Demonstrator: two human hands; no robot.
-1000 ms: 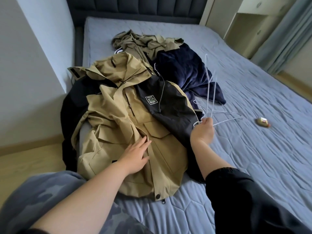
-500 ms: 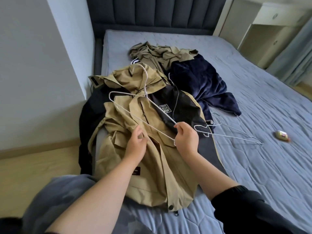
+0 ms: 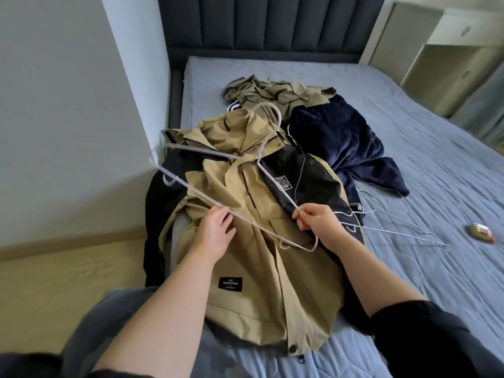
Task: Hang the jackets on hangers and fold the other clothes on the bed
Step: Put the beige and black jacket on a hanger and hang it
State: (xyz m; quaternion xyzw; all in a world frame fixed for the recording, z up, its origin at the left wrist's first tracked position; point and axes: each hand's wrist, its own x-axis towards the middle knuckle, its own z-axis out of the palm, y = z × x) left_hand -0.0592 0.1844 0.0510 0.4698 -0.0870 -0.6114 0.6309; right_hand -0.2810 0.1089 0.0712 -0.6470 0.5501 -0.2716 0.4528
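A tan and black jacket lies spread at the near left corner of the bed. Above it I hold a white wire hanger with both hands. My left hand pinches its bottom bar. My right hand grips its right arm near the lower corner. The hook points toward the jacket's hood. Behind the jacket lie a crumpled olive garment and a dark navy garment. More wire hangers rest on the bed right of my right hand.
A grey wall corner stands close on the left, with wooden floor below it. A small wrapped object lies on the bed at the right. The padded headboard and pale cabinets are at the back.
My right hand lifted one hanger from the pile and brought it left over the jacket. My left hand left the jacket and took the hanger's bottom bar. The hanger now sits further left.
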